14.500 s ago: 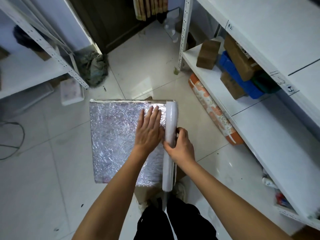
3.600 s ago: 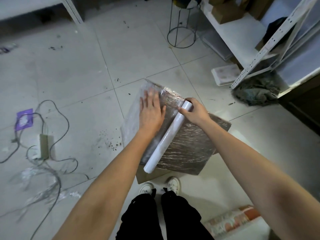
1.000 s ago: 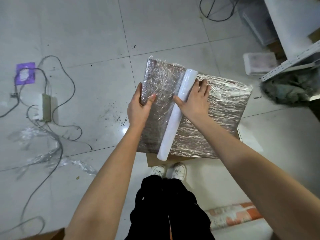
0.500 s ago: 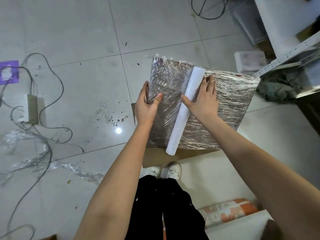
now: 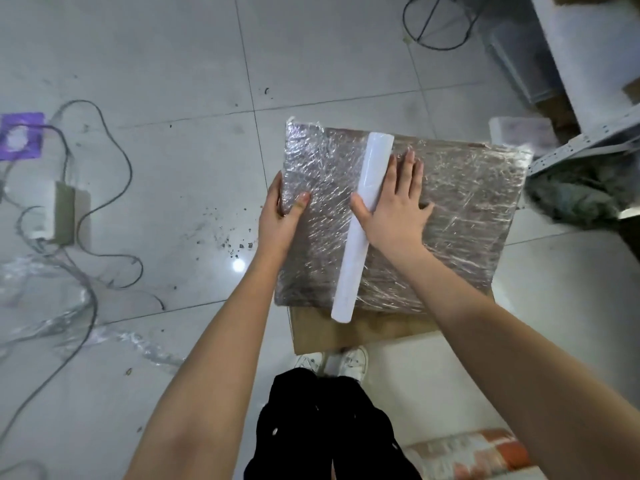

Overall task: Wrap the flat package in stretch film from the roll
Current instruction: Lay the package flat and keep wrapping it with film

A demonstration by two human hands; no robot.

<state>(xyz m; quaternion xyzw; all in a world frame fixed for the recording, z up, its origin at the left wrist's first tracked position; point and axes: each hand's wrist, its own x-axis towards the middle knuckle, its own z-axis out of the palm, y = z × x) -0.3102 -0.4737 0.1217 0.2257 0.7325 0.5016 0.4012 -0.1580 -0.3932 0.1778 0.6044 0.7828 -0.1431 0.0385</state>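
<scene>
Here the flat package (image 5: 446,216), already glittering under several layers of film, lay on a cardboard box (image 5: 349,332) on the tiled floor (image 5: 156,64), in front of my white shoes (image 5: 346,358). The roll (image 5: 362,226) lay across the package's top face, running from the far edge to just past the near one. My left hand (image 5: 277,216) gripped the package's left edge, thumb on top and fingers curled round the side. My right hand (image 5: 398,209) was flat and spread on the film just right of the roll, with the thumb hooked over the roll on its left side.

I judged this to be a step of rolling film across the top face. To do it well, I would keep the left grip firm so the package could not slide on the box, press the roll evenly along its length, and keep it square to the edges so the film laid down taut and without ridges. At the edge I would carry the tension over the corner rather than let it slacken. Loose cables (image 5: 86,209) and scraps of film (image 5: 138,344) lay on the floor well to my left.
</scene>
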